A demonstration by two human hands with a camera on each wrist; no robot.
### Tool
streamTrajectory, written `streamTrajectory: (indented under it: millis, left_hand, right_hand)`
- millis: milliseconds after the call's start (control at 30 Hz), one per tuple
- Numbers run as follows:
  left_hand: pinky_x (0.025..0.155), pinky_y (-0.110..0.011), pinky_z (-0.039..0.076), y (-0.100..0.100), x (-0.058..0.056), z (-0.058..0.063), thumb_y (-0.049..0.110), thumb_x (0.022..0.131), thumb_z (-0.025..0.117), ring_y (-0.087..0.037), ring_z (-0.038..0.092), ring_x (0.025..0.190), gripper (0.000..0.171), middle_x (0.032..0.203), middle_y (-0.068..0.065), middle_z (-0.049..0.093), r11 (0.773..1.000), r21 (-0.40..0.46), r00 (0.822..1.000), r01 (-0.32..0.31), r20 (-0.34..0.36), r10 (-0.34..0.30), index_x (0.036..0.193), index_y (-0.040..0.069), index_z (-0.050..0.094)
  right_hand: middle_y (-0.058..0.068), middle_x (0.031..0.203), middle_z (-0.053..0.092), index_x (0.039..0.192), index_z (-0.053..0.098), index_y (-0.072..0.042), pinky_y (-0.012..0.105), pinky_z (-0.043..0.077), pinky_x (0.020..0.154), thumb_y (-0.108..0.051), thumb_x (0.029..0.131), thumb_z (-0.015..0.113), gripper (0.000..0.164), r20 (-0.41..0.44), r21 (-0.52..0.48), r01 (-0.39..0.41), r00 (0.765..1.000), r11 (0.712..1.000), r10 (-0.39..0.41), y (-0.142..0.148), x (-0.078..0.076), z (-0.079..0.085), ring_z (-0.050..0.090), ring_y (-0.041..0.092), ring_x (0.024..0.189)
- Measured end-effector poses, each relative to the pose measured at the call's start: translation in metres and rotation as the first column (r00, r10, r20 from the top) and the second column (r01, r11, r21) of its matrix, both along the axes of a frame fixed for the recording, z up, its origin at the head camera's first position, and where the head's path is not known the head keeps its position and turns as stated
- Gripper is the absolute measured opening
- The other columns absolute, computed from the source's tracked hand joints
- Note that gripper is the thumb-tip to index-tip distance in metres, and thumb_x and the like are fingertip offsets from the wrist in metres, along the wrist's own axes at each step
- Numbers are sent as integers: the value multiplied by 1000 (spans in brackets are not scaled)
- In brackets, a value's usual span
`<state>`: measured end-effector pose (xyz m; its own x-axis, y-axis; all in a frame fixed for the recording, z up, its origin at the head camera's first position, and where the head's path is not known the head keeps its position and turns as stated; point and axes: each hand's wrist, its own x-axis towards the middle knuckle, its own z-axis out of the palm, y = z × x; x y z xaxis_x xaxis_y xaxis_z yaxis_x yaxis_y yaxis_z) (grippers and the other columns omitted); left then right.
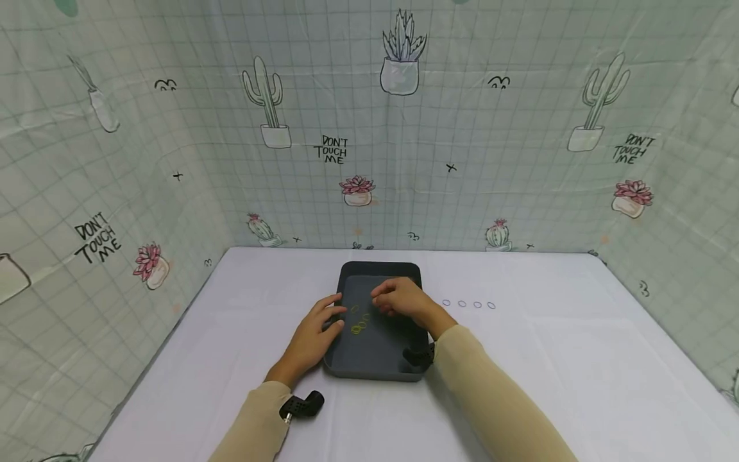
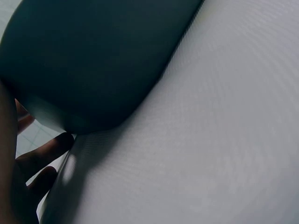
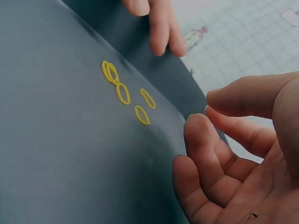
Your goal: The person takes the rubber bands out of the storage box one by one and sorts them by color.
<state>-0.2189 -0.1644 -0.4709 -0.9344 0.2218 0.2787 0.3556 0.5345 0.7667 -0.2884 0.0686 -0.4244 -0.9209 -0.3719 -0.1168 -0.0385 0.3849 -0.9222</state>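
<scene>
Dark grey, a rectangular, shallow, smooth-walled tray (image 1: 372, 359) with rounded corners sits on the white cloth-like table cover (image 1: 548, 372), long side running away from the person. Inside it, five thin yellow rings (image 3: 117, 84) lie flat on the floor towards the left wall: two overlap, a third touches that pair, and two lie just beside, apart from each other. The raised walls presumably serve to keep such small items from straying. The left hand (image 1: 314, 333) is at the tray's left wall, fingers spread and loosely bent, the tips over or against the rim; it has hold of no ring, and its position suggests steadying the tray, though firm pressure cannot be confirmed. The right hand (image 1: 404, 298) hangs above the tray floor, right of the yellow rings, its fingers loosely bent and the thumb tip close to the forefinger tip. No item is visible between them; the posture appears suited to handling something slight, since a full grip would be too coarse. On the cover, right of the tray, four thin bluish-violet rings (image 1: 462, 307) lie in a spaced row, none touching another; the spacing looks deliberate, likely so that each can be picked up singly. The left wrist view is dark and shows no ring.
</scene>
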Motion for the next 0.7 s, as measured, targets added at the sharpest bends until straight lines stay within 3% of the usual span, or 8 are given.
streamTrajectory:
  millis: [300, 467, 700]
  left_hand:
    - [109, -47, 40, 0, 0, 1, 18, 102, 59, -21, 36, 144, 31, 155, 4, 42, 1000, -11, 1000, -2, -2, 2, 131, 7, 65]
    - [111, -49, 38, 0, -1, 3, 18, 102, 59, -22, 36, 144, 31, 155, 3, 42, 1000, -18, 1000, 2, -14, -2, 130, 7, 66]
    - [109, -47, 40, 1, -1, -1, 17, 102, 60, -21, 36, 143, 31, 154, 3, 43, 1000, -11, 1000, -8, -14, 8, 130, 6, 66]
  right_hand:
    - [5, 88, 69, 110, 72, 1, 30, 54, 66, -5, 87, 70, 23, -19, 86, -36, 999, 996, 38, -14, -5, -6, 63, 16, 76]
    - [3, 91, 69, 108, 74, -2, 29, 52, 67, -3, 84, 70, 24, -61, 179, -59, 996, 982, 71, -15, -8, -8, 61, 16, 76]
    - [2, 95, 71, 107, 76, -9, 30, 53, 69, -7, 85, 73, 22, -52, 254, -143, 986, 956, 161, -13, -13, -11, 61, 17, 79]
